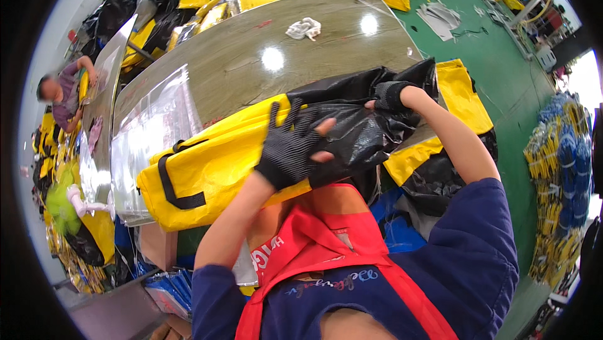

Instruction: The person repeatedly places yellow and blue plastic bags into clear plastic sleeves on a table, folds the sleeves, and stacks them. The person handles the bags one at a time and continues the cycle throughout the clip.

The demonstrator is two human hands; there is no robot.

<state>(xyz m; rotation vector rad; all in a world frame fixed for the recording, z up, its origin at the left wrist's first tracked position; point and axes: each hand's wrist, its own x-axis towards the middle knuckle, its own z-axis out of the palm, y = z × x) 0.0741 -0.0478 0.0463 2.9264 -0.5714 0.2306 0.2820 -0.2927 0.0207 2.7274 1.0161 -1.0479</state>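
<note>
A long yellow bag (pixel 213 164) with black straps lies across the near edge of the wooden table (pixel 251 57). Crumpled black sheeting (pixel 361 126) covers its right end. My left hand (pixel 292 148), in a black fingerless glove, presses on the black sheeting with thumb and fingers clamped on a fold. My right hand (pixel 392 96), also gloved, grips the upper edge of the same black sheeting farther right. I wear a dark blue top and a red apron.
A stack of clear plastic sleeves (pixel 151 133) lies at the table's left. A white rag (pixel 304 28) sits at the far end. Yellow and black bags are piled beyond the table and on the green floor (pixel 502 76). Another person (pixel 63 98) works at far left.
</note>
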